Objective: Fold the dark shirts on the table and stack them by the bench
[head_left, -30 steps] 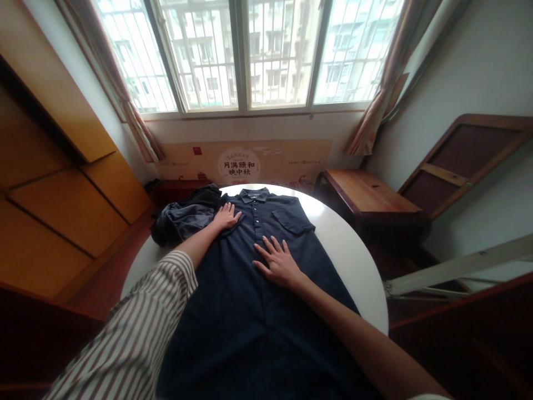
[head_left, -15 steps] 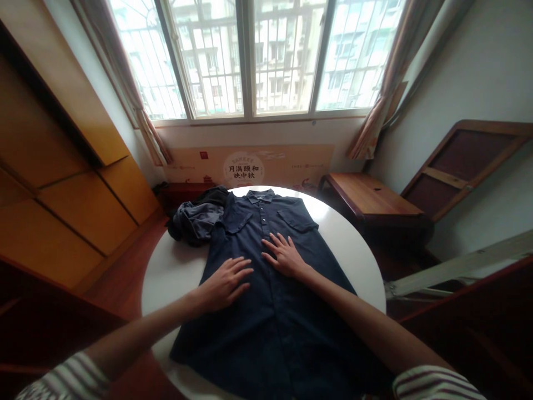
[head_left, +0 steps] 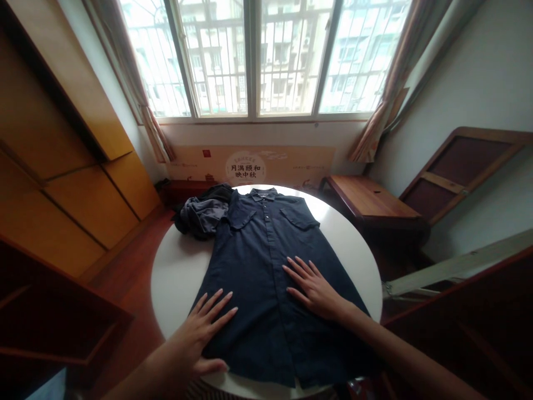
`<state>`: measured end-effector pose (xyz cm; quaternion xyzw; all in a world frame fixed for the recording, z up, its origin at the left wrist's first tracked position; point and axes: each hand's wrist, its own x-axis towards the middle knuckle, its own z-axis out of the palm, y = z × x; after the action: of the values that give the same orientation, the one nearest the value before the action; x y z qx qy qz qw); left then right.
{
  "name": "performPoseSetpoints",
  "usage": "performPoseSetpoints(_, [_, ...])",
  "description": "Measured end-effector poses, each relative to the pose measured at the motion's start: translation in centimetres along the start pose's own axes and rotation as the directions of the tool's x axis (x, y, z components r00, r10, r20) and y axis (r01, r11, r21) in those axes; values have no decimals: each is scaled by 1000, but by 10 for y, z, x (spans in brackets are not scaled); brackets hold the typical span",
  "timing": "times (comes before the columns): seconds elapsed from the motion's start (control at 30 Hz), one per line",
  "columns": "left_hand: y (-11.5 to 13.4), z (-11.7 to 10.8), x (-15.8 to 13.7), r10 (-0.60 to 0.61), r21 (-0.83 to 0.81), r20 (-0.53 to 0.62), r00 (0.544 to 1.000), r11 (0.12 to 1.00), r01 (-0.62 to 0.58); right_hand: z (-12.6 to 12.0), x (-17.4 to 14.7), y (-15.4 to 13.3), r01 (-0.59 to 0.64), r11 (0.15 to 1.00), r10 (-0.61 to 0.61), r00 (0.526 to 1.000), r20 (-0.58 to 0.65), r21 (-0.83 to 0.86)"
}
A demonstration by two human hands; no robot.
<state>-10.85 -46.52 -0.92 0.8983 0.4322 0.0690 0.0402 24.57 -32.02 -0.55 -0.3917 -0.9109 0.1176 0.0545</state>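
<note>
A dark navy button-up shirt point(head_left: 258, 266) lies spread flat, front side up, on a round white table point(head_left: 170, 278). Its collar points toward the window, and its short sleeves lie over the upper front. My left hand point(head_left: 206, 328) rests on the lower left of the shirt with the fingers spread. My right hand point(head_left: 312, 286) lies flat on the fabric just right of the button strip, fingers apart. Neither hand grips the cloth.
A heap of dark clothes point(head_left: 204, 214) sits at the table's back left. Beyond the table to the right stands a low wooden cabinet point(head_left: 370, 194). Yellow-brown cupboards point(head_left: 91, 205) line the left, and a barred window point(head_left: 287, 61) is ahead.
Both hands have slid toward me over the shirt, the left moving down and leftward, the right down and rightward. The fingers of my left hand are spread wider.
</note>
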Motion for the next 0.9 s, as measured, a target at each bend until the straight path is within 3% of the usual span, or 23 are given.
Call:
performPoseSetpoints(0.1, [-3, -7, -18, 101, 22, -20, 995, 995, -100, 7, -58, 0, -38, 999, 38, 999, -18, 20])
performPoseSetpoints(0.23, [-10, -15, -42, 161, 44, -121, 979, 987, -157, 22, -125, 10, -253, 967, 255, 957, -136, 35])
performPoseSetpoints(0.3, [-14, -15, -51, 108, 52, -157, 982, 994, -101, 31, -149, 16, -355, 929, 369, 890, -269, 98])
performPoseSetpoints(0.4, [-18, -8, -57, 50, 63, -224, 973, 997, -37, 39, -170, 19, -473, 824, 565, 725, -394, 313])
performPoseSetpoints(0.47, [-21, -2, -57, 51, 75, -268, 962, 997, -32, 37, -174, 16, -531, 689, 714, 616, -334, 494])
performPoseSetpoints(0.53, [-23, 1, -55, 63, 86, -301, 951, 996, -38, 30, -172, 11, -538, 542, 799, 568, -198, 645])
performPoseSetpoints(0.67, [-24, -5, -52, 135, 107, -309, 941, 988, -107, 13, -162, 5, -414, 350, 765, 644, -2, 840])
performPoseSetpoints(0.73, [-23, -12, -53, 178, 116, -296, 938, 982, -150, 4, -161, 5, -377, 312, 740, 672, 26, 872])
performPoseSetpoints(0.83, [-20, -17, -61, 180, 94, -270, 946, 983, -160, -8, -168, 7, -410, 267, 739, 668, 88, 872])
performPoseSetpoints(0.9, [-20, -16, -70, 161, 74, -257, 953, 986, -146, -14, -175, 7, -426, 228, 709, 689, 151, 875])
